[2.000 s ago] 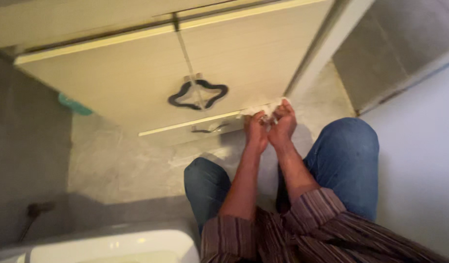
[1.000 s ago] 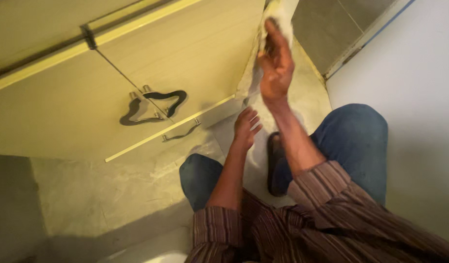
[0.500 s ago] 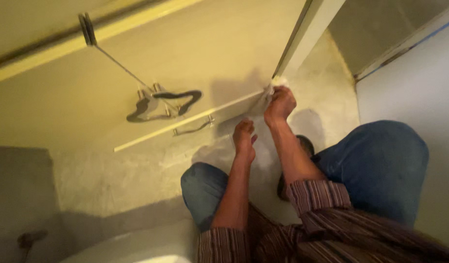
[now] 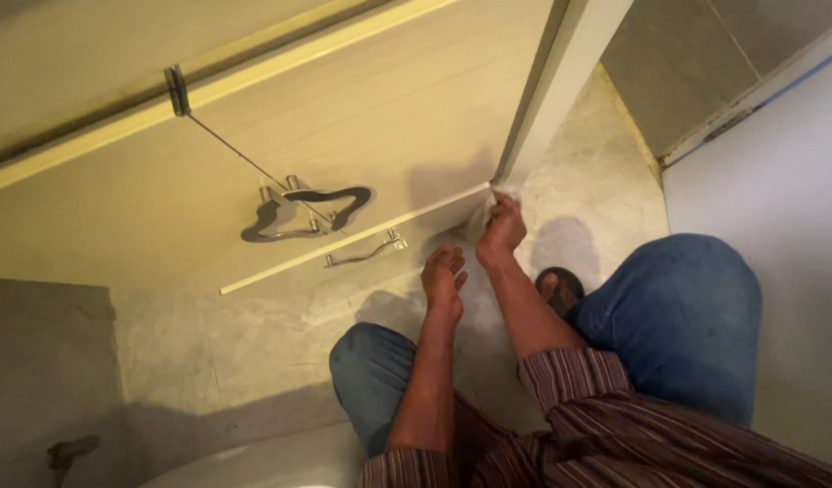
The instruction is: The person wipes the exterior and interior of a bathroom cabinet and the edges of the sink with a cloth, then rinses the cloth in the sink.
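Here, the right hand (image 4: 502, 230) has its fingers clenched on a pale cloth (image 4: 482, 217), pressed at the cabinet's (image 4: 389, 117) lower right corner; the cloth is mostly hidden, its direction unclear. The left hand (image 4: 443, 276) hovers loosely spread above the floor (image 4: 253, 334).

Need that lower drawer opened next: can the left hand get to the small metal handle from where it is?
Probably yes. The left hand hangs open and empty just right of the metal handle, with only bare floor between them.

2 hands, left (image 4: 443, 276) & right (image 4: 502, 230); 1 cloth (image 4: 485, 217); 2 cabinet handles mid-frame: wavy (image 4: 308, 212), bar (image 4: 366, 253); 1 sandal (image 4: 559, 289).
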